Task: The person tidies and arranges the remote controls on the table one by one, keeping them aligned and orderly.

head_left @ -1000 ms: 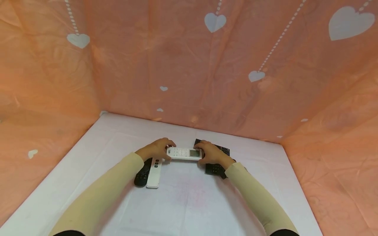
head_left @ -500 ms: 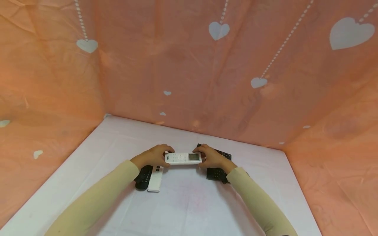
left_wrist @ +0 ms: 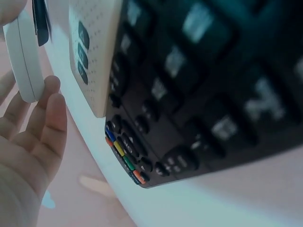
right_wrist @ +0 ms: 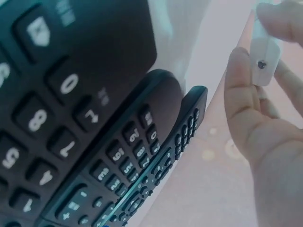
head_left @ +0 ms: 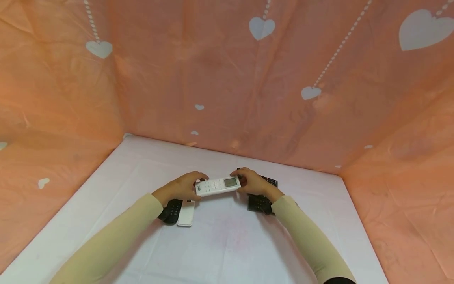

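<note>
A white air conditioner remote (head_left: 216, 186) with a small grey screen is held between both hands over the table, its screen end slightly farther back. My left hand (head_left: 181, 186) grips the end opposite the screen, fingers on the far edge and thumb on the near one. At the screen end, my right hand (head_left: 256, 184) holds it the same way. In the left wrist view the white remote (left_wrist: 23, 59) shows edge-on between thumb and fingers. The right wrist view shows its end (right_wrist: 264, 64), bearing a small dark spot, pinched in the fingers.
Below my left hand lie a white remote (head_left: 186, 215) and a black remote (head_left: 172, 211) side by side. Several black remotes (head_left: 259, 203) lie under and beside my right hand. An orange sheet (head_left: 227, 79) with white hearts encloses the white-covered table (head_left: 227, 248).
The air conditioner remote has turned from nearly level to slanted, its screen end now higher in the head view. It has shifted slightly left, with my left hand.
</note>
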Demonstrator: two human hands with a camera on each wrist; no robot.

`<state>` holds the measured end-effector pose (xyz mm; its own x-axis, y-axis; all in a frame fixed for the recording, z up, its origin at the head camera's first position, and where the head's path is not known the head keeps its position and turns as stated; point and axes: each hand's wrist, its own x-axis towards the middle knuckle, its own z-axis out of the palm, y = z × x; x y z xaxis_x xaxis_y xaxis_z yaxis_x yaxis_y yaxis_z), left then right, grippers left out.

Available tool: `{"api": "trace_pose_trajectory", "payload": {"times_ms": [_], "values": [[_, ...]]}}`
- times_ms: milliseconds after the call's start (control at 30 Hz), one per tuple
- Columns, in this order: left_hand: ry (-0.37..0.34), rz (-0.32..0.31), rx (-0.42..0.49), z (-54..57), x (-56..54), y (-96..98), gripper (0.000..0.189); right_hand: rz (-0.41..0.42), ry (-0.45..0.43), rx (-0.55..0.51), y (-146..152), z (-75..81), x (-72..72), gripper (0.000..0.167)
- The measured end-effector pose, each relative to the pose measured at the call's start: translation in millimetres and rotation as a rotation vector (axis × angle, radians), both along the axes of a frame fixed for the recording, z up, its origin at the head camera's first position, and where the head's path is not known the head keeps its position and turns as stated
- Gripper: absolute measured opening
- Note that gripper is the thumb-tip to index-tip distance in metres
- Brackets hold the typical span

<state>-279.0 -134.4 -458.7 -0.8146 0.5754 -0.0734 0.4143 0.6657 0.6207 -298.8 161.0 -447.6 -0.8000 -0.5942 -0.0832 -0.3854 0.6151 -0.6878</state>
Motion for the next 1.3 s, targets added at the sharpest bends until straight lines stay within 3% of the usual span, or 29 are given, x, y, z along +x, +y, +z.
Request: {"api": "trace_pose_trajectory", "payload": {"times_ms": [400, 700, 900, 1300], "values": [[-0.057, -0.050, 0.071, 1.9, 10.5, -6.3, 0.079, -0.012, -0.013, -0.012, -2.3, 2.0, -5.8, 0.059], [-0.102, -0.022, 0.050, 4.6, 19.7, -8.1, 0.067, -0.021, -0.015, -0.017, -4.6, 2.0, -7.7, 0.060], [-0.076, -0.027, 0.079, 5.9, 22.4, -7.3, 0.064, -0.020, 0.020, -0.005, -7.1, 3.0, -7.4, 0.052], [-0.098, 0.068, 0.117, 0.0, 36.8, 0.8, 0.069, 0.022, -0.003, 0.000, -11.3, 1.0, -11.2, 0.052]]}}
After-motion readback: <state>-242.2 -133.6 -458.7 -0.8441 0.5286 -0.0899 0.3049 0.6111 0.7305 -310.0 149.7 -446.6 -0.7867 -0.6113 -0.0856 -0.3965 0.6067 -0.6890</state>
